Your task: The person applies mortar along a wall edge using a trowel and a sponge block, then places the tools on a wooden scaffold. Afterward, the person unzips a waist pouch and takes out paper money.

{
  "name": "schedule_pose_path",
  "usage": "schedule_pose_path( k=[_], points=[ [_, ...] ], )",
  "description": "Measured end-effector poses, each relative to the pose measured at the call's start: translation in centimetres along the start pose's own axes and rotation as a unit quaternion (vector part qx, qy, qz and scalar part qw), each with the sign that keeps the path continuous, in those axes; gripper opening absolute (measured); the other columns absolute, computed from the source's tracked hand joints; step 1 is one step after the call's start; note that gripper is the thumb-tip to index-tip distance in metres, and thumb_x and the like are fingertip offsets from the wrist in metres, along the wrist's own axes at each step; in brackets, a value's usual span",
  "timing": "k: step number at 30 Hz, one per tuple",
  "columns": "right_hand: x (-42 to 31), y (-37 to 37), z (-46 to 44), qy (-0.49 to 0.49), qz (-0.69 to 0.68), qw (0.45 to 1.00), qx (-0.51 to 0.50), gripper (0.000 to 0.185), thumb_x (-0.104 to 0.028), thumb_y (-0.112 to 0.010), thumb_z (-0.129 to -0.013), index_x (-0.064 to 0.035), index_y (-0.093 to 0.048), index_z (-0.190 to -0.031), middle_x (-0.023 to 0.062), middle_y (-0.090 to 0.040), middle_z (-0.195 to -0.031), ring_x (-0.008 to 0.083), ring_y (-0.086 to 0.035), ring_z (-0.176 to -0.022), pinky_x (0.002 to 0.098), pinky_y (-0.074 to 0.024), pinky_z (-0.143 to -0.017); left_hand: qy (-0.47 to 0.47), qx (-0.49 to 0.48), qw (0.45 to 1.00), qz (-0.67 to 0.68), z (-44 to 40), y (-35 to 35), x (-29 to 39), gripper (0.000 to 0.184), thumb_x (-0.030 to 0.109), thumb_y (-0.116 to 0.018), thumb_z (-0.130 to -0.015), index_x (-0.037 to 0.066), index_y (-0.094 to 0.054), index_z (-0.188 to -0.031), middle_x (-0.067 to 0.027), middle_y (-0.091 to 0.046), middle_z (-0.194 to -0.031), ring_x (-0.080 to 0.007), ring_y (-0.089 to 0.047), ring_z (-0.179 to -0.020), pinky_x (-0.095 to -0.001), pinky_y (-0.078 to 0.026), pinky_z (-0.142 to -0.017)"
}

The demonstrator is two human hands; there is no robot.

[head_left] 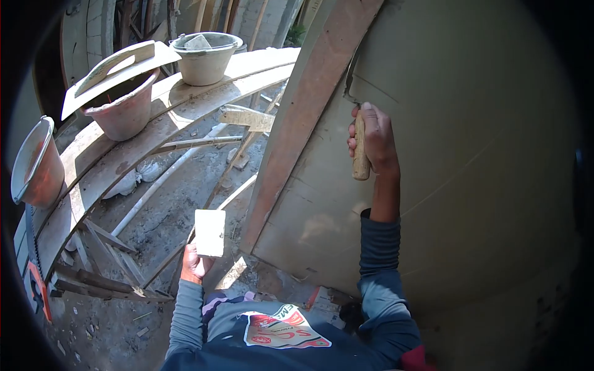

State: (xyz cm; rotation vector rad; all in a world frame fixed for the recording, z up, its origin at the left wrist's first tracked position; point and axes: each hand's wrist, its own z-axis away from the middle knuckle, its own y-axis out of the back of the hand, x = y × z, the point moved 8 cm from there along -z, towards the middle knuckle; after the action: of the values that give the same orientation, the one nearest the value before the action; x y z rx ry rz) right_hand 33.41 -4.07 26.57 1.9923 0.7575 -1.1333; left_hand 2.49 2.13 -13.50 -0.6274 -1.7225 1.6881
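My right hand [375,139] is closed round the wooden handle [361,151] of a trowel. The trowel's narrow metal blade [351,77] points up along the seam where a wooden board [309,111] borders the smooth grey-beige wall [470,136]. Whether the blade touches the wall I cannot tell. Lower down and to the left, my left hand [195,264] grips a white rectangular block [210,233] by its bottom end. Sunlight washes out the block's face, so its material is unclear.
Curved scaffold planks [179,114] carry a grey bucket [207,62], a reddish bucket [124,114] with a plastering float [120,71] across it, and a tilted bucket [43,167]. A handsaw [37,278] hangs at the left. Poles and rubble lie below.
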Motion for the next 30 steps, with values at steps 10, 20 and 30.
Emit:
schedule_pose_path(
  k=[10,20,30],
  points=[
    [20.2,-7.7,9.0,-0.126,-0.080,0.988,-0.026,0.040,-0.040,-0.037,-0.102,-0.0029,-0.047,-0.092,0.0050,-0.050,-0.061,0.0116,-0.051,-0.045,0.0289,-0.0414,-0.039,0.008,0.063,0.996,-0.069,3.9,1.9,-0.3,0.043,0.005,-0.048,-0.086,-0.008,-0.048,-0.127,-0.0211,-0.060,-0.118,-0.0300,-0.064,-0.103,-0.0404,-0.054,-0.089],
    [35.2,-13.5,17.5,-0.171,-0.059,0.983,-0.037,0.024,-0.024,-0.044,-0.101,-0.0015,-0.044,-0.091,0.0168,-0.054,-0.063,0.0346,-0.058,-0.060,0.0434,-0.0433,-0.056,-0.038,0.229,0.962,-0.144,10.4,5.2,2.5,0.039,0.001,-0.048,-0.087,-0.010,-0.049,-0.125,-0.0216,-0.060,-0.114,-0.0302,-0.064,-0.097,-0.0379,-0.055,-0.084],
    [50.6,-19.7,26.4,-0.270,-0.075,0.959,-0.050,0.023,-0.026,-0.042,-0.100,-0.0034,-0.045,-0.104,0.0216,-0.056,-0.065,0.0401,-0.057,-0.057,0.0476,-0.0408,-0.051,-0.045,0.199,0.974,-0.100,11.8,3.3,2.0,0.043,0.006,-0.052,-0.089,-0.005,-0.046,-0.131,-0.0244,-0.052,-0.127,-0.0370,-0.053,-0.115,-0.0464,-0.047,-0.094]
  ],
)
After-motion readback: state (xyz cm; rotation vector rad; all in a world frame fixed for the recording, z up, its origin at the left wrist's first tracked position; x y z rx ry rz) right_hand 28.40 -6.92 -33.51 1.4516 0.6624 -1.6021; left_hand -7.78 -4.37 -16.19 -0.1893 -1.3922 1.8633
